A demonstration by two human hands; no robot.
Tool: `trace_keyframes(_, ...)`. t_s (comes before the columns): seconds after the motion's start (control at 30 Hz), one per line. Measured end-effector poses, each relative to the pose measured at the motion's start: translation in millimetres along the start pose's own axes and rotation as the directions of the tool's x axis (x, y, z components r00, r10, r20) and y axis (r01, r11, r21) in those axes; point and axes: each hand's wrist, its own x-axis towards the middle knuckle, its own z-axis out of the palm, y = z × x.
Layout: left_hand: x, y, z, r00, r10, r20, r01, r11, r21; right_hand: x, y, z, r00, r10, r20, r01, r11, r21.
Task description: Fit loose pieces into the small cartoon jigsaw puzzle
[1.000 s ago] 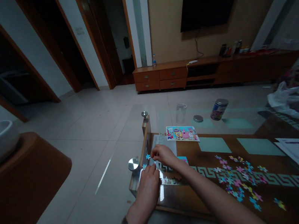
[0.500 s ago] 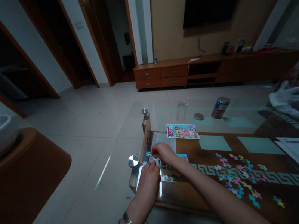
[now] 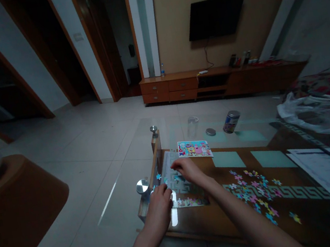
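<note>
Glass table [image 3: 185, 130] edge: left hand [image 3: 159, 201] flat, right hand [image 3: 187, 169] pinching puzzle piece [image 3: 176, 176]; loose pieces could slide off.

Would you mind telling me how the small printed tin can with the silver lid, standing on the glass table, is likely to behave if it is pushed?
The small printed tin can stands upright on smooth glass table, so it would probably slide easily. It looks taller than wide, so a high push might tip it, and its round body would then likely roll. Its weight cannot be judged.

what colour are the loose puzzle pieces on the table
Mostly pink, blue and yellow, the loose puzzle pieces show best in the head view.
</note>
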Motion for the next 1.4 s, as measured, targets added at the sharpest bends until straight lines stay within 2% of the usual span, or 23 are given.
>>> trace_keyframes(0.13,1.7,-6.1,2.5,0.997,0.009,-0.071,-0.017,0.994,-0.111,-35.9,9.3,-21.1,0.994,0.018,-0.109,-0.012,0.999,0.052)
trace_keyframes(0.3,4.1,-15.1,4.1,0.988,-0.020,-0.152,0.000,0.991,-0.131,-91.5,18.6,-43.3,0.984,0.052,-0.173,-0.039,0.996,0.078)
trace_keyframes(0.5,4.3,-23.4,10.4,0.986,-0.067,-0.155,0.042,0.987,-0.155,-132.2,33.2,-52.3,0.931,0.096,-0.352,-0.056,0.991,0.124)
trace_keyframes(0.7,3.9,-21.1,10.7,0.976,-0.083,-0.201,0.051,0.986,-0.162,-136.7,50.0,-45.6,0.927,0.119,-0.355,-0.086,0.991,0.107)
trace_keyframes(0.97,6.1,-25.1,14.4,0.976,-0.096,-0.194,0.067,0.986,-0.154,-137.5,55.8,-37.9,0.946,0.107,-0.307,-0.088,0.993,0.073)
trace_keyframes(1.23,8.7,-25.7,16.9,0.969,-0.048,-0.244,0.011,0.988,-0.153,-139.8,61.7,-36.1,0.958,0.109,-0.265,-0.113,0.994,0.001)
trace_keyframes(1.4,9.7,-23.3,18.9,0.977,0.001,-0.215,-0.033,0.989,-0.147,-141.0,61.1,-36.1,0.968,0.075,-0.241,-0.088,0.995,-0.045)
